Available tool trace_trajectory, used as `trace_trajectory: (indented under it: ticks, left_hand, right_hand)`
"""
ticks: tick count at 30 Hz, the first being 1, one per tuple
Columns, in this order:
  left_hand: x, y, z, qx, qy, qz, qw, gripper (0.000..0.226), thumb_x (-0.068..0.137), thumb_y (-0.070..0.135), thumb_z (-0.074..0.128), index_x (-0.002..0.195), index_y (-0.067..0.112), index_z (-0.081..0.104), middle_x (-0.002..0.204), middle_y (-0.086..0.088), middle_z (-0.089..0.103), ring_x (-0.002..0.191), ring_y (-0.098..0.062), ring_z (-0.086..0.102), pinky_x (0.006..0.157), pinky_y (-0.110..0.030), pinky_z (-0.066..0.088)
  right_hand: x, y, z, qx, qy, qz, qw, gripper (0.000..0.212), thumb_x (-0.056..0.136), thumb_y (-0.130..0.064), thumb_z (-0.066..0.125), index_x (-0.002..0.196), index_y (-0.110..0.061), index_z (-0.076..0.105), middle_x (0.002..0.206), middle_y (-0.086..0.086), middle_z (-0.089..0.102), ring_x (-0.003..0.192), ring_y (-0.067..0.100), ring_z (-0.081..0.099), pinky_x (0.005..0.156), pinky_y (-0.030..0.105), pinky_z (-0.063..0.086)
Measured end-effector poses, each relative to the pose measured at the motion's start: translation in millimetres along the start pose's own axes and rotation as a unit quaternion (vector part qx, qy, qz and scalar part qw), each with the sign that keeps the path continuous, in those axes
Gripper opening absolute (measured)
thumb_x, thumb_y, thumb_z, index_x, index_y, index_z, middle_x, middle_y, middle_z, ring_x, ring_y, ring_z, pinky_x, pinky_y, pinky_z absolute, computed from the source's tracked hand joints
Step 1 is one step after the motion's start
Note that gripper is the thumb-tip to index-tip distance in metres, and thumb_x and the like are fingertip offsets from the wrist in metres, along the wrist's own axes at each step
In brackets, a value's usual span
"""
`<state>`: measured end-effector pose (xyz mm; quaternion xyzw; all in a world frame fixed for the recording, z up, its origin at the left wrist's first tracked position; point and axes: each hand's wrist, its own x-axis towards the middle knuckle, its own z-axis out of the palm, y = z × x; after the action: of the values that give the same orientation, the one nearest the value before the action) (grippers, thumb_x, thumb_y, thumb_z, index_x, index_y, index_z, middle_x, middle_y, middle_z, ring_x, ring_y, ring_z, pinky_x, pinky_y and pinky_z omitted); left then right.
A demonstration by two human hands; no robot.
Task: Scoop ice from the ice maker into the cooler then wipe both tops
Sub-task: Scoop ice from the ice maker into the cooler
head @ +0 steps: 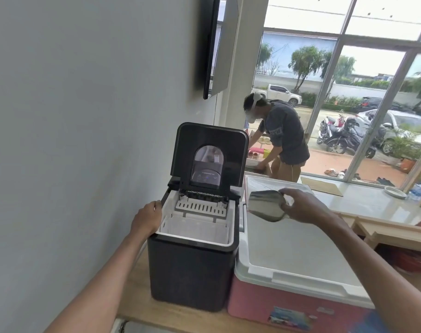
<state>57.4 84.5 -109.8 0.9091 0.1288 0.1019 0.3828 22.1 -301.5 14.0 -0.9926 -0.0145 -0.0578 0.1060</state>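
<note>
Ice maker (pixel 192 267): black, on wooden shelf (pixel 142 306), lid (pixel 209 155) raised upright so basket is reachable.
Left hand (pixel 145 218): fingers curled over the maker's left rim, likely to steady it.
Right hand (pixel 303 204): closed on metal scoop (pixel 264 205), held above cooler, mouth turned toward maker.
Cooler (pixel 296 306): pink, just beside maker; white cooler lid (pixel 288 246) seen shut, must be opened before ice is tipped in.
Ice: not clearly visible in basket.

Ice maker (pixel 192 267): through the raised lid's window (pixel 208 164) I am reading a faint brand word, roughly "olectric". Cooler sticker (pixel 290 317): I am finding it illegible.
</note>
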Motion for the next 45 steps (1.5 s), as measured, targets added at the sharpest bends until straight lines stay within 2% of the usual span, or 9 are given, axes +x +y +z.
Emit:
trace_trajectory:
  ticks: [6,10,14,17,24,32,37,41,45]
  left_hand:
    - [-2.3,1.9,0.5,-0.008,-0.008,-0.004,1.0,0.046,0.102,0.037,0.024,0.107,0.012,0.061,0.115,-0.017,0.064,0.105,-0.037,0.057,0.088,-0.041,0.042]
    - [-2.6,4.6,-1.7,-0.009,-0.013,-0.006,1.0,0.04,0.102,0.035,0.024,0.09,0.013,0.056,0.108,-0.015,0.065,0.1,-0.036,0.057,0.087,-0.041,0.043]
    - [-1.3,2.6,-1.9,-0.01,-0.017,-0.007,1.0,0.039,0.101,0.033,0.025,0.091,0.013,0.057,0.104,-0.012,0.066,0.097,-0.035,0.057,0.085,-0.04,0.044]
    - [1.4,-0.2,-0.4,-0.009,-0.015,-0.001,1.0,0.037,0.101,0.034,0.024,0.089,0.017,0.054,0.103,-0.012,0.066,0.095,-0.034,0.058,0.084,-0.04,0.045]
    - [3.9,-0.9,0.6,0.0,-0.006,0.007,1.0,0.043,0.102,0.036,0.024,0.102,0.012,0.059,0.106,-0.013,0.066,0.098,-0.036,0.059,0.086,-0.042,0.047]
    - [4.3,-5.7,0.8,0.007,0.004,0.017,1.0,0.041,0.102,0.035,0.023,0.103,0.013,0.058,0.1,-0.011,0.067,0.089,-0.033,0.059,0.082,-0.041,0.047]
    - [4.3,-3.2,-0.6,0.008,0.005,0.015,1.0,0.041,0.102,0.035,0.023,0.105,0.014,0.058,0.102,-0.011,0.067,0.09,-0.033,0.059,0.081,-0.04,0.046]
    - [4.2,-5.0,-2.2,0.009,0.002,0.011,1.0,0.041,0.102,0.035,0.023,0.105,0.013,0.057,0.103,-0.011,0.067,0.089,-0.033,0.057,0.081,-0.04,0.044]
    - [3.9,-4.1,-2.2,0.009,-0.001,0.011,1.0,0.042,0.103,0.035,0.022,0.107,0.015,0.058,0.105,-0.011,0.067,0.091,-0.033,0.059,0.08,-0.039,0.043]
  right_hand:
    - [9.8,-78.5,12.9,0.049,-0.044,-0.134,0.989,0.045,0.097,-0.034,0.055,0.142,-0.035,0.047,0.127,-0.001,0.064,0.095,0.016,0.063,0.073,0.03,0.054]
    - [15.1,-125.7,52.8,0.009,-0.117,-0.206,0.972,0.047,0.098,-0.029,0.055,0.143,-0.034,0.044,0.129,-0.001,0.064,0.111,0.022,0.06,0.085,0.036,0.049]
    - [18.4,-154.1,95.1,-0.063,-0.076,-0.259,0.961,0.046,0.093,-0.019,0.062,0.133,-0.038,0.054,0.105,-0.003,0.073,0.089,0.02,0.068,0.068,0.033,0.053]
    - [23.8,-170.1,114.1,-0.141,-0.057,-0.306,0.94,0.028,0.094,-0.018,0.063,0.119,-0.03,0.06,0.091,-0.002,0.073,0.079,0.019,0.069,0.07,0.038,0.058]
    - [31.4,-203.1,137.6,-0.212,-0.082,-0.313,0.922,0.013,0.094,-0.01,0.063,0.106,-0.016,0.065,0.088,0.003,0.064,0.081,0.025,0.068,0.072,0.039,0.058]
    - [43.2,-185.6,118.9,-0.137,-0.199,-0.315,0.918,0.057,0.082,-0.024,0.075,0.131,-0.046,0.056,0.108,-0.009,0.069,0.093,0.014,0.059,0.068,0.029,0.044]
    - [49.7,-182.4,113.2,-0.184,-0.123,-0.3,0.928,0.047,0.084,-0.014,0.069,0.123,-0.04,0.063,0.099,-0.005,0.071,0.089,0.017,0.066,0.072,0.037,0.058]
    - [39.7,-194.0,120.4,-0.27,-0.159,-0.31,0.898,0.027,0.088,-0.022,0.068,0.114,-0.026,0.069,0.103,0.003,0.069,0.093,0.025,0.066,0.065,0.032,0.049]
    - [45.0,-191.4,112.7,-0.176,-0.24,-0.283,0.912,0.053,0.081,-0.023,0.075,0.129,-0.041,0.061,0.115,-0.005,0.067,0.101,0.019,0.064,0.083,0.036,0.054]
